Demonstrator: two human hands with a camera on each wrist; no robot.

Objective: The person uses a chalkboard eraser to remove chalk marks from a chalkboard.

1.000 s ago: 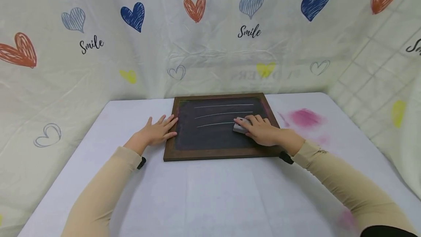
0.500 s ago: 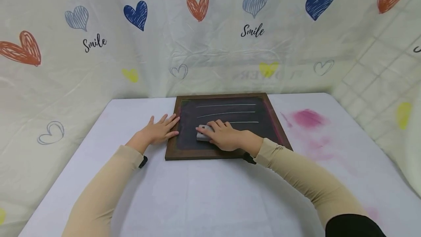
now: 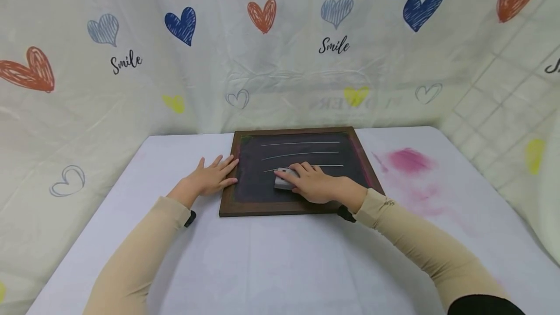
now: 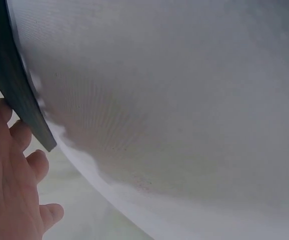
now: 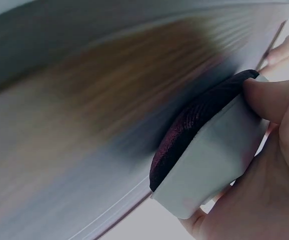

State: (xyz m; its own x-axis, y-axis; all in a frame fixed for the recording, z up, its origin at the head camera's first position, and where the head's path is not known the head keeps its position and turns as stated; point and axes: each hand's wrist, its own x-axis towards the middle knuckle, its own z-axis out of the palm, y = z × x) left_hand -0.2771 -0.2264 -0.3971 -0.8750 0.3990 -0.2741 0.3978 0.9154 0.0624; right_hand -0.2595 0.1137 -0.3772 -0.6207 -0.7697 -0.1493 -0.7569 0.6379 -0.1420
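A small blackboard (image 3: 302, 193) in a brown wooden frame lies on the table, with three thin white chalk lines across it. My right hand (image 3: 317, 183) grips a grey blackboard eraser (image 3: 283, 183) over the lower left half of the board, just below the lowest line. In the right wrist view the eraser (image 5: 214, 150) shows a light grey body and a dark, pink-dusted felt pad facing the board. My left hand (image 3: 209, 176) has its fingers spread, the fingertips resting on the left edge of the frame. The left wrist view has those fingers (image 4: 22, 132) against the frame's side.
A white cloth covers the table (image 3: 284, 261). Pink chalk smudges (image 3: 410, 160) mark it to the right of the board. Behind stands a pale curtain (image 3: 288, 72) printed with hearts and "Smile", close to the board's far edge.
My right hand has swept the eraser left across the board, then slid slightly back to the right. The left hand keeps its place on the frame.
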